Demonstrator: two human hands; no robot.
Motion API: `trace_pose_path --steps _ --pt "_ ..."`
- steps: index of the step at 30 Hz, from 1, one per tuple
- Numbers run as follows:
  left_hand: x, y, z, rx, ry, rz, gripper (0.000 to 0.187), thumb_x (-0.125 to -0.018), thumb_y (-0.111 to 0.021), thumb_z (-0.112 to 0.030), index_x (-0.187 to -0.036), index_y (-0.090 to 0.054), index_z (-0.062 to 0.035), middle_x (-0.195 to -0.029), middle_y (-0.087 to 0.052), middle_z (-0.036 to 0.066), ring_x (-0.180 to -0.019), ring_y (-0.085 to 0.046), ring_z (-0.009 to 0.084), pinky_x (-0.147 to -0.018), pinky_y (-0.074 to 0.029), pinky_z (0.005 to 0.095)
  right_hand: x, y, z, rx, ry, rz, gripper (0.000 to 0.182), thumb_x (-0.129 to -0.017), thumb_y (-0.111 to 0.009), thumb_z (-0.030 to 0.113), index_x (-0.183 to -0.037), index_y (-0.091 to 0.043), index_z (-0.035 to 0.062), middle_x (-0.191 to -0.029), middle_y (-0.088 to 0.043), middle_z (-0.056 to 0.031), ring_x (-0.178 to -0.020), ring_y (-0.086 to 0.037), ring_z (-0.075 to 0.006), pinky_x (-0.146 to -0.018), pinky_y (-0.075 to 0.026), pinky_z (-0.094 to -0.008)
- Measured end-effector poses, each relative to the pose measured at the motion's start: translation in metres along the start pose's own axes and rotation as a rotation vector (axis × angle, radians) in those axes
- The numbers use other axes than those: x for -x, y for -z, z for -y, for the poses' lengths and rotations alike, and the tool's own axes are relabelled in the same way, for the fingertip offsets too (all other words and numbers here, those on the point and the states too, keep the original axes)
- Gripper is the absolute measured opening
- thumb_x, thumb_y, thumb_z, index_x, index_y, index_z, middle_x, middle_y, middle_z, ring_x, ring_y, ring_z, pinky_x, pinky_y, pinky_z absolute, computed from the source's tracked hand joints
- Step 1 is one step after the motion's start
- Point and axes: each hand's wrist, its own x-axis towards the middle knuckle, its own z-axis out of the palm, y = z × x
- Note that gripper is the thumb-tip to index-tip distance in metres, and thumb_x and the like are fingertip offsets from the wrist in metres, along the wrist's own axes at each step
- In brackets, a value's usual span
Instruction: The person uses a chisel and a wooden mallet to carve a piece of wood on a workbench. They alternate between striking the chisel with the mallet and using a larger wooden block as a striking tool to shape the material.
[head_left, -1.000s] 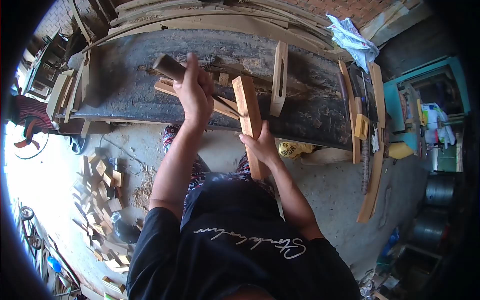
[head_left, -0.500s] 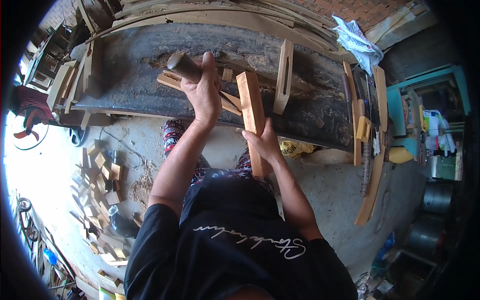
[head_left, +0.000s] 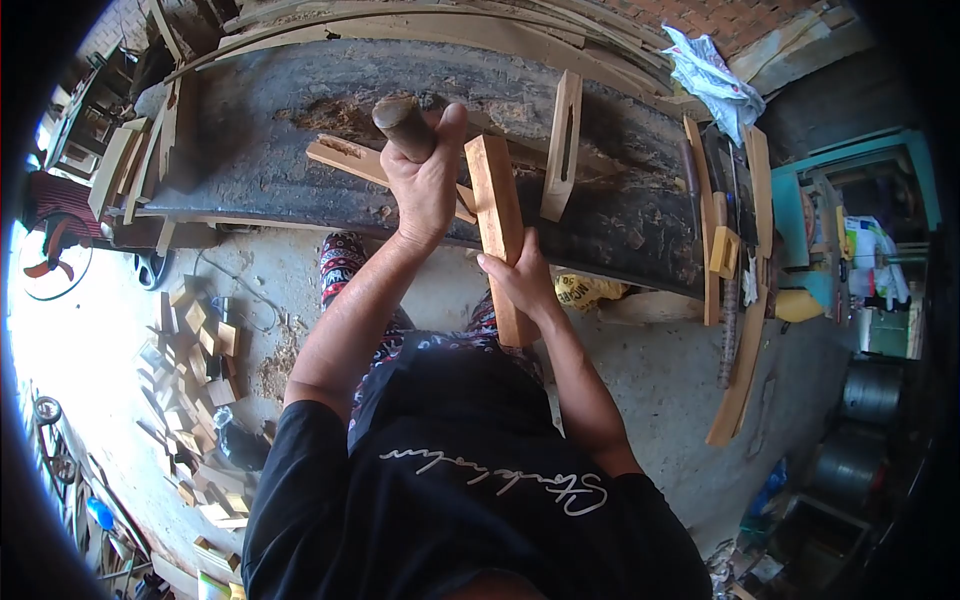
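Observation:
My left hand point(head_left: 422, 195) is wrapped round the thick round handle of a chisel point(head_left: 404, 127), its thumb pointing up along the side. The blade is mostly hidden by the hand. Below it, a pale wooden strip point(head_left: 348, 160) with a rough slot cut in its face lies slantwise on the dark bench. In my right hand point(head_left: 522, 272) is a squared wooden block point(head_left: 492, 195), gripped near its lower end and standing just right of the left hand. Farther right, another slotted wooden piece point(head_left: 563, 145) leans across the bench.
The long dark worn workbench point(head_left: 240, 110) spans the view, with planks stacked behind it. Wood strips and hand tools point(head_left: 722, 250) lie at its right end. Offcuts point(head_left: 195, 350) are piled on the floor at left, near a fan point(head_left: 55, 255). A white plastic bag point(head_left: 712, 80) hangs at back right.
My left hand and the chisel handle have shifted right, closer to the wooden block. The block has moved slightly left and up, still in my right hand. The view has shifted a little.

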Motion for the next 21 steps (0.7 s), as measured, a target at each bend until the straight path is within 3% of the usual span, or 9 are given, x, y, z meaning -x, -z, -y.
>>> trace_pose_path --steps 10,11,13,15,16,17,18,19,21 --pt "0.009 -0.004 0.003 -0.072 -0.054 0.050 0.023 -0.094 -0.066 -0.015 -0.078 -0.050 -0.0102 -0.058 -0.048 -0.004 -0.046 -0.042 0.0037 -0.040 -0.031 0.0216 -0.002 0.016 0.005 0.027 0.015 0.029 0.058 -0.076 -0.075 0.034 -0.113 -0.048 -0.0020 -0.099 -0.066 -0.0189 -0.093 -0.067 -0.0265 -0.080 -0.052 -0.0367" --pt "0.010 -0.005 0.001 -0.126 -0.053 0.047 0.024 -0.093 -0.067 -0.015 -0.076 -0.052 -0.0098 -0.059 -0.048 -0.005 -0.049 -0.042 0.0033 -0.042 -0.032 0.0215 -0.002 0.027 0.014 0.107 0.079 0.029 0.056 -0.078 -0.073 0.030 -0.114 -0.046 -0.0021 -0.098 -0.066 -0.0209 -0.090 -0.068 -0.0325 -0.078 -0.054 -0.0394" --pt "0.012 -0.008 -0.002 -0.180 -0.050 0.040 0.024 -0.092 -0.069 -0.015 -0.075 -0.053 -0.0093 -0.060 -0.049 -0.005 -0.051 -0.043 0.0030 -0.044 -0.033 0.0214 0.008 0.052 0.047 0.141 0.159 0.008 0.058 -0.080 -0.076 0.028 -0.117 -0.045 -0.0037 -0.096 -0.067 -0.0207 -0.086 -0.069 -0.0287 -0.074 -0.055 -0.0380" --pt "0.014 -0.012 -0.007 -0.173 -0.059 0.064 0.027 -0.092 -0.070 -0.016 -0.071 -0.054 -0.0085 -0.062 -0.049 -0.006 -0.055 -0.042 0.0026 -0.049 -0.034 0.0213 0.026 0.079 0.102 -0.087 0.395 -0.008 0.054 -0.083 -0.076 0.026 -0.117 -0.045 -0.0028 -0.094 -0.067 -0.0193 -0.079 -0.069 -0.0250 -0.068 -0.056 -0.0355" --pt "0.017 -0.013 -0.014 -0.168 0.013 0.066 0.022 -0.089 -0.073 -0.015 -0.074 -0.060 -0.0056 -0.067 -0.055 -0.007 -0.063 -0.046 0.0018 -0.057 -0.041 0.0204 0.037 0.089 0.127 -0.082 0.502 -0.064 0.053 -0.083 -0.075 0.025 -0.117 -0.045 -0.0017 -0.092 -0.067 -0.0182 -0.076 -0.069 -0.0243 -0.065 -0.056 -0.0350" --pt "0.018 -0.015 -0.013 -0.161 0.011 0.067 0.022 -0.089 -0.073 -0.015 -0.074 -0.060 -0.0056 -0.067 -0.055 -0.007 -0.063 -0.046 0.0018 -0.057 -0.041 0.0204 0.046 0.098 0.149 -0.075 0.614 -0.121 0.051 -0.083 -0.075 0.024 -0.116 -0.045 -0.0005 -0.090 -0.067 -0.0172 -0.073 -0.069 -0.0236 -0.063 -0.056 -0.0345" --pt "0.019 -0.017 -0.011 -0.170 -0.024 0.064 0.021 -0.089 -0.074 -0.015 -0.075 -0.060 -0.0054 -0.068 -0.055 -0.007 -0.064 -0.046 0.0018 -0.058 -0.042 0.0205 0.053 0.105 0.166 0.022 0.754 -0.201 0.048 -0.083 -0.074 0.022 -0.114 -0.045 0.0012 -0.089 -0.067 -0.0181 -0.074 -0.070 -0.0272 -0.064 -0.056 -0.0359" --pt "0.018 -0.018 -0.008 -0.179 -0.063 0.061 0.021 -0.088 -0.074 -0.015 -0.075 -0.061 -0.0052 -0.068 -0.056 -0.006 -0.065 -0.047 0.0018 -0.058 -0.042 0.0206 0.055 0.108 0.168 0.027 0.765 -0.208 0.048 -0.083 -0.074 0.022 -0.114 -0.045 0.0012 -0.089 -0.067 -0.0181 -0.074 -0.070 -0.0272 -0.064 -0.056 -0.0359" --pt "0.018 -0.019 0.000 -0.202 -0.150 0.058 0.016 -0.086 -0.074 -0.012 -0.082 -0.061 -0.0033 -0.072 -0.061 -0.004 -0.068 -0.052 0.0036 -0.062 -0.046 0.0227 0.060 0.112 0.172 0.285 0.920 -0.146 0.047 -0.081 -0.073 0.018 -0.113 -0.044 0.0008 -0.089 -0.066 -0.0208 -0.074 -0.070 -0.0314 -0.065 -0.056 -0.0375"
